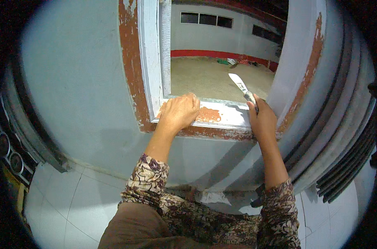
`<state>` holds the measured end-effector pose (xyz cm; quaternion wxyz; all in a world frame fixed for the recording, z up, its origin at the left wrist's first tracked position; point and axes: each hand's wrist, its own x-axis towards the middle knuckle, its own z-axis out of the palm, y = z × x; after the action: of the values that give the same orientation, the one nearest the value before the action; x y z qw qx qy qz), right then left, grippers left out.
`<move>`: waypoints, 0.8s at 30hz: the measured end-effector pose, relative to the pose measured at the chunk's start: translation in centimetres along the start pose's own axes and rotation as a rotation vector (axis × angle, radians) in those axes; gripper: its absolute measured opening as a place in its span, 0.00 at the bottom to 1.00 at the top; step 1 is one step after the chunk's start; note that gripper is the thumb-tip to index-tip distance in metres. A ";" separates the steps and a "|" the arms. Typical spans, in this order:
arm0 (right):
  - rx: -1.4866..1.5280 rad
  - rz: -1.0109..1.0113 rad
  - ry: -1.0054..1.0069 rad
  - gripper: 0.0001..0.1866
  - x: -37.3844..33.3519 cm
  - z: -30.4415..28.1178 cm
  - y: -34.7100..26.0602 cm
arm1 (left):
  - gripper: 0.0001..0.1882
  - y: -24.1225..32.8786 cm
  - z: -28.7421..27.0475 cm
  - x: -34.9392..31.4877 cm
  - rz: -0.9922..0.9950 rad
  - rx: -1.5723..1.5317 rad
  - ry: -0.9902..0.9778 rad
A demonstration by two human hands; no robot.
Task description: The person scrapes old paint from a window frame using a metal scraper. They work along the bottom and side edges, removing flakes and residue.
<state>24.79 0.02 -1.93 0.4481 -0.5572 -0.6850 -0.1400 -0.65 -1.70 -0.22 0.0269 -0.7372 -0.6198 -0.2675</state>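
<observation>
My left hand point(179, 111) rests on the white window sill point(234, 115), its fingers curled closed; whatever may be inside them is hidden. Beside it, a patch of bare orange-brown surface point(210, 114) shows through the white paint. Over the sill's right end, my right hand point(264, 118) grips a knife point(239, 84) by its dark, white-smeared handle. The pale blade has a rounded tip and points up and left, into the opening and apart from the sill. A border of flaking brown paint point(131, 62) runs around the white window frame point(152, 54).
Long grey pipes point(342, 120) and thin dark rods point(346, 162) stand along the right wall. More long pieces point(26, 112) lean at the left, near round dark objects point(16, 162). White tiles point(76, 207) cover the floor. Beyond the opening lies a room with a red-banded wall point(205, 53).
</observation>
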 end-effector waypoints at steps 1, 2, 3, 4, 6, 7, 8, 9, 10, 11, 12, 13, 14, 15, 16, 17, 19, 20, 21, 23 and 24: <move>0.017 -0.019 0.027 0.20 -0.1 -0.1 -0.2 | 0.23 0.0 0.0 -0.1 -0.012 -0.035 0.035; 0.034 -0.036 0.050 0.20 -0.1 -0.1 -0.3 | 0.22 0.0 0.1 -0.2 -0.028 -0.070 0.065; 0.024 -0.024 0.059 0.20 -0.3 -0.1 -0.5 | 0.21 -0.1 0.2 -0.3 -0.031 -0.059 0.088; 0.013 -0.012 0.068 0.20 -0.4 0.0 -0.6 | 0.21 -0.1 0.3 -0.4 -0.031 -0.074 0.127; 0.025 0.001 0.090 0.19 -0.6 0.1 -0.7 | 0.20 -0.3 0.6 -0.5 -0.014 -0.096 0.208; 0.040 0.000 0.100 0.19 -0.7 0.1 -0.7 | 0.20 -0.4 0.7 -0.6 0.019 -0.128 0.258; 0.054 0.000 0.117 0.19 -0.8 0.1 -0.8 | 0.20 -0.4 0.7 -0.6 0.023 -0.157 0.272; 0.055 -0.003 0.108 0.19 -0.9 0.1 -0.7 | 0.20 -0.5 0.7 -0.7 0.010 -0.186 0.280; 0.053 -0.010 0.106 0.19 -1.0 0.1 -0.8 | 0.20 -0.5 0.7 -0.7 0.006 -0.216 0.291; 0.047 -0.030 0.123 0.19 -1.0 0.1 -0.7 | 0.19 -0.5 0.6 -0.8 -0.012 -0.225 0.313; 0.041 -0.018 0.112 0.19 -1.1 0.0 -0.8 | 0.19 -0.6 0.5 -0.9 -0.024 -0.257 0.305; 0.037 -0.024 0.118 0.19 -1.1 0.0 -0.7 | 0.19 -0.6 0.4 -0.9 -0.038 -0.287 0.300; 0.031 -0.028 0.124 0.19 -1.1 0.0 -0.8 | 0.19 -0.6 0.3 -1.0 -0.053 -0.317 0.293; 0.032 -0.036 0.131 0.19 -1.1 0.1 -0.8 | 0.19 -0.6 0.2 -1.1 -0.053 -0.322 0.283; 0.033 -0.041 0.134 0.19 -1.1 0.0 -0.8 | 0.19 -0.6 0.1 -1.1 -0.043 -0.342 0.289; 0.033 -0.049 0.147 0.19 -1.2 0.1 -0.8 | 0.19 -0.6 0.1 -1.1 -0.030 -0.354 0.302; 0.023 -0.065 0.162 0.19 -1.2 0.1 -0.9 | 0.20 -0.6 0.2 -1.1 0.022 -0.402 0.358; 0.017 -0.077 0.180 0.18 -1.2 0.2 -0.9 | 0.20 -0.7 0.3 -1.1 0.017 -0.407 0.351; 0.026 -0.067 0.168 0.18 -1.2 0.1 -0.9 | 0.20 -0.7 0.4 -1.0 0.012 -0.411 0.344; 0.043 -0.049 0.157 0.18 -1.3 0.1 -0.8 | 0.19 -0.7 0.5 -1.1 0.002 -0.432 0.365; 0.045 -0.040 0.143 0.18 -1.4 0.1 -0.9 | 0.19 -0.8 0.6 -1.1 0.001 -0.448 0.391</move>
<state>23.95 -1.11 -2.80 0.5053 -0.5217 -0.6652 -0.1732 -1.31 -2.30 -1.40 -0.0174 -0.6595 -0.5283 -0.5344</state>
